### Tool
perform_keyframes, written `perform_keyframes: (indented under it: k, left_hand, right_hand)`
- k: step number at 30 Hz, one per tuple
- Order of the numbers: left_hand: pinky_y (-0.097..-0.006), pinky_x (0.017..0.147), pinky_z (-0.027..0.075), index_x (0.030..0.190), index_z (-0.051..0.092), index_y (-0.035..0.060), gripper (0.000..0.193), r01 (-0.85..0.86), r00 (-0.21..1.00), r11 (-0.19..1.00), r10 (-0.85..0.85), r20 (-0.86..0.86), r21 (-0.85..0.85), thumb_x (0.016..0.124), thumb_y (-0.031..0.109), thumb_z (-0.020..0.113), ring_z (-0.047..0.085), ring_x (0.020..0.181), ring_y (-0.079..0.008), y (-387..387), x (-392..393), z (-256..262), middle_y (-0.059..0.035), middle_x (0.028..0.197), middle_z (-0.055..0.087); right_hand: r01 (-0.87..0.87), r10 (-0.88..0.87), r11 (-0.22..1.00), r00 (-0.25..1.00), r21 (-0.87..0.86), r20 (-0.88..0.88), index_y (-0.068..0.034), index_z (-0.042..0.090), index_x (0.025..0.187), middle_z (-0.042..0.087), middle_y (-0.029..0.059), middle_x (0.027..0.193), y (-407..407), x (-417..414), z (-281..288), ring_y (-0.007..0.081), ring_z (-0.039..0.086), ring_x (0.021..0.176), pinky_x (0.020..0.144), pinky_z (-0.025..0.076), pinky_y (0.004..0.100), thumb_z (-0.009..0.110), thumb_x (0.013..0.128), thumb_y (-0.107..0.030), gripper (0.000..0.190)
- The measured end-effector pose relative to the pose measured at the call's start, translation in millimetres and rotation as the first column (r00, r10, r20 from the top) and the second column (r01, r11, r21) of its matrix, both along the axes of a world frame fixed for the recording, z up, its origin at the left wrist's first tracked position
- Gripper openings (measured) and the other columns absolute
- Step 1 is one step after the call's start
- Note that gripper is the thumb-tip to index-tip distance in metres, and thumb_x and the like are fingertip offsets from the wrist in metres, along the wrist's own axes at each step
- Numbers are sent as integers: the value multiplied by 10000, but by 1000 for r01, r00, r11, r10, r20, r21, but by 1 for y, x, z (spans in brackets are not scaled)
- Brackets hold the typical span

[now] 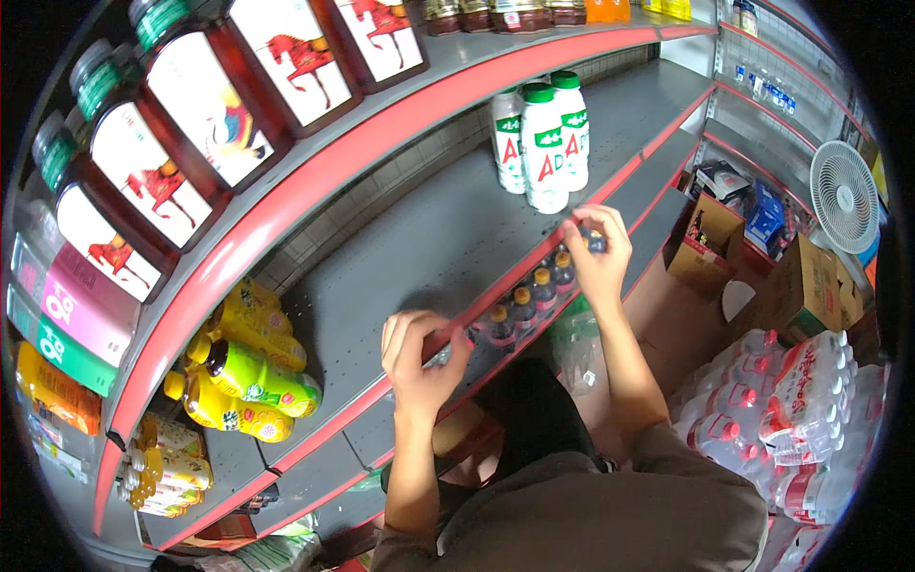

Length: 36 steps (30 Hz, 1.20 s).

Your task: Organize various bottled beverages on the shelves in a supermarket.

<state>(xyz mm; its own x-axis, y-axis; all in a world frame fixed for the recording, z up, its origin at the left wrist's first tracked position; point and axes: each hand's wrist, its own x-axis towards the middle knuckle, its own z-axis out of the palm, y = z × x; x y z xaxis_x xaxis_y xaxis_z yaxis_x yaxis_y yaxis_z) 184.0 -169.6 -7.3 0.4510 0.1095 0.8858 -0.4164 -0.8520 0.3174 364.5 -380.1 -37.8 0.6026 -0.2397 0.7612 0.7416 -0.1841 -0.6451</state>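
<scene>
My left hand [420,354] grips the red edge strip [516,274] of a grey metal shelf [400,236], thumb below and fingers curled over the top. Farther right, my right hand [600,250] pinches the same strip between thumb and fingers. Just behind my right hand stand several white bottles with green caps [549,154], upright on this shelf. Under the strip, a row of small dark bottles with orange caps [524,307] shows on a lower level, partly hidden by my hands and the strip.
Large dark bottles [161,171] line the upper shelf. Yellow and green drink bottles [250,382] lie at the shelf's left. Wrapped water bottles [800,415] are stacked on my right, with cardboard boxes [800,286] and a round fan [844,196] beyond.
</scene>
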Motion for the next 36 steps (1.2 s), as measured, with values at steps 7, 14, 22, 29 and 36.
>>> perform_keyframes:
  k: [7, 14, 22, 29, 36]
  left_hand:
    - [-365, 764, 540, 934, 684, 28, 255, 98, 984, 994, -103, -143, -37, 722, -14, 820, 665, 853, -293, -40, 49, -4, -118, 925, 705]
    - [-368, 770, 546, 1018, 690, 26, 287, 164, 945, 984, -176, -277, -65, 757, -10, 806, 663, 901, -300, -62, 70, -8, -122, 1006, 690]
    - [-430, 941, 518, 1220, 625, 8, 493, 67, 949, 994, -91, -303, -88, 772, 66, 821, 633, 1100, -364, -73, 89, 5, -177, 1160, 660]
    - [-454, 1106, 464, 1501, 398, -28, 770, 62, 970, 964, -119, -212, -259, 880, 150, 818, 575, 1309, -379, -57, 93, -7, -260, 1434, 524]
    - [-295, 867, 554, 1528, 300, 7, 717, -48, 979, 811, -77, -188, -582, 948, 8, 723, 652, 1052, -158, -40, 52, -3, -132, 1308, 604]
  right_hand:
    - [71, -71, 995, 997, -64, -9, -12, 672, 1224, 649, 121, 1219, -20, 62, 13, 229, 651, 1142, 953, 552, 375, 850, 847, -118, 431]
    - [-304, 296, 942, 952, -140, -80, -40, 320, 1592, 591, 193, 1424, -27, 111, 29, 336, 579, 1339, 1116, 466, 438, 992, 640, -296, 1193]
    - [-309, 283, 935, 946, -177, -160, -16, 265, 1566, 610, 182, 1382, -5, 102, 40, 272, 616, 1270, 1061, 507, 423, 1007, 587, -179, 1240]
    - [-415, 383, 893, 904, -173, -193, -7, 273, 1550, 621, 213, 1361, 27, 36, 37, 325, 631, 1255, 1044, 512, 444, 1016, 578, -223, 1243]
    - [-449, 420, 848, 893, -283, -158, 44, 188, 1595, 498, 297, 1463, 80, -44, 38, 431, 562, 1334, 1063, 484, 487, 1006, 615, -351, 1336]
